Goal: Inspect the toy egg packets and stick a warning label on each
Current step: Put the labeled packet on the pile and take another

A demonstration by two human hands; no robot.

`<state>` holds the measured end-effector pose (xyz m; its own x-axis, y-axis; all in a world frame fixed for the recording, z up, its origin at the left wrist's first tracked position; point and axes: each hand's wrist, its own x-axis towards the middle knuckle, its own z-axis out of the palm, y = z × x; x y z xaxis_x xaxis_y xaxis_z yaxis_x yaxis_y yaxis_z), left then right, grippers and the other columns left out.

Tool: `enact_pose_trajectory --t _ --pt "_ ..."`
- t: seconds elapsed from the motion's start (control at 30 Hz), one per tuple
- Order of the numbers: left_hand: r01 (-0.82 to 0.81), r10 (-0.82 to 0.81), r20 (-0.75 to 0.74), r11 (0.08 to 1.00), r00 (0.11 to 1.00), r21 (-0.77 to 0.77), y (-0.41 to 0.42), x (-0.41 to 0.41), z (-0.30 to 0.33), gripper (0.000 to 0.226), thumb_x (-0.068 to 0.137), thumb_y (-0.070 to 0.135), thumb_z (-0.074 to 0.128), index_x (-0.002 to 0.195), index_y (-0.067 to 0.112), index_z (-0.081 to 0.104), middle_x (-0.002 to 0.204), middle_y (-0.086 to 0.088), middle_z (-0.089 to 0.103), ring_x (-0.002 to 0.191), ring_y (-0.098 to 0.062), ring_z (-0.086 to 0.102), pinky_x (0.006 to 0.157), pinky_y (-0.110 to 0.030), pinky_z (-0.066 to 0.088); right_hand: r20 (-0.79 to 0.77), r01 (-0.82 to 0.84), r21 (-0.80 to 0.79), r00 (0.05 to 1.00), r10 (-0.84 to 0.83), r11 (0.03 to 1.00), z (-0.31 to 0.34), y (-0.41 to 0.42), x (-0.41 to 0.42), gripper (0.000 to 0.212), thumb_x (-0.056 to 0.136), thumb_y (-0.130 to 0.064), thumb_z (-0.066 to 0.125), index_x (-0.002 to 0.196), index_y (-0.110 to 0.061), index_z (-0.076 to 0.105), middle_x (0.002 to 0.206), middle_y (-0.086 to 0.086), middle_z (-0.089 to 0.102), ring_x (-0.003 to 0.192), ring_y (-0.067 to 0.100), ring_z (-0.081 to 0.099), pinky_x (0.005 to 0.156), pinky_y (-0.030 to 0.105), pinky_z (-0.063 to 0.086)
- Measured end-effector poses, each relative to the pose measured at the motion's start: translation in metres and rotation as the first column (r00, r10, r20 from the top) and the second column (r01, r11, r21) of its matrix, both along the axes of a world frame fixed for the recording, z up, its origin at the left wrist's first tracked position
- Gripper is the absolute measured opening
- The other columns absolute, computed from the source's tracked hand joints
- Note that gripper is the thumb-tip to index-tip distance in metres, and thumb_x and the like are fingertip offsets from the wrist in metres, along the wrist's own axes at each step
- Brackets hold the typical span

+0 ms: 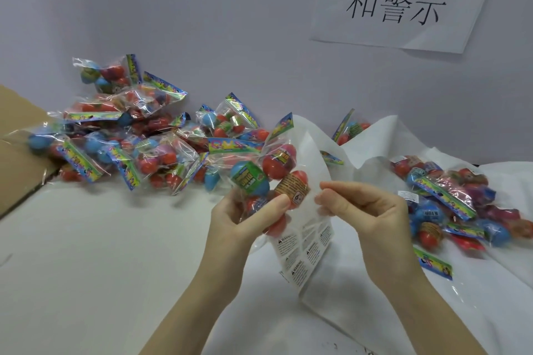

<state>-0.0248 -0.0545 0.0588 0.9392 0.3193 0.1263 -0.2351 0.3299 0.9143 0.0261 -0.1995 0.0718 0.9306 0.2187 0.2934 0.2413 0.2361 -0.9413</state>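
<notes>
At the centre of the frame the left hand (245,219) grips a clear packet (266,179) of toy eggs, thumb curled over its front and fingers behind — blue, green-banded and red eggs show through the plastic. Just right of it the right hand (366,210) has thumb and fingertips pinched together at the packet's edge; whether a label sits between them cannot be told, as the spot is blurred. Below and between the hands a label sheet (305,251) hangs tilted, with rows of printed warning labels on its lower part and blank backing curling up behind the packet.

A pile (138,135) of more packets lies across the left middle of the frame against the wall, partly over a cardboard flap (17,153) at the left edge. A second heap (455,204) of packets lies at the right, on white sheeting. The table (86,253) is white. A paper sign (403,0) with Chinese characters is fixed to the wall, upper right.
</notes>
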Motion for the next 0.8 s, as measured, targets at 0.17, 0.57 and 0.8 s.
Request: enact_pose_trajectory --t 0.17,0.57,0.8 --pt "0.026 -0.027 0.055 1.000 0.998 0.003 0.001 -0.002 0.000 0.019 0.057 0.011 0.071 0.069 0.026 0.074 0.070 0.001 0.071 0.058 -0.009 0.065 0.053 -0.018 0.050 -0.226 -0.237 0.014 0.946 0.234 0.972 0.004 -0.007 0.005 0.024 0.043 -0.008 0.078 0.066 -0.013 0.076 0.059 0.004 0.067 0.052 0.010 0.061 0.055 0.016 0.050" --pt "-0.351 0.307 0.217 0.912 0.927 0.213 -0.005 -0.003 -0.002 0.052 0.061 0.046 0.062 0.109 0.030 0.053 0.103 0.016 0.061 0.088 0.000 0.058 0.072 -0.011 0.045 0.481 0.482 0.004 0.768 -0.424 0.876 -0.003 -0.001 -0.006 0.009 0.076 -0.018 0.068 0.075 -0.027 0.069 0.065 -0.018 0.067 0.059 0.001 0.060 0.059 0.010 0.047" --pt "0.016 -0.124 0.276 0.932 0.953 0.361 -0.009 -0.009 -0.004 0.040 0.068 0.033 0.061 0.108 0.035 0.067 0.109 0.016 0.068 0.096 -0.005 0.063 0.075 -0.016 0.049 0.963 0.726 -0.082 0.234 -0.133 0.682 -0.017 0.018 -0.017 0.016 0.082 -0.014 0.064 0.089 -0.003 0.073 0.098 0.005 0.069 0.083 0.015 0.063 0.070 0.030 0.052"
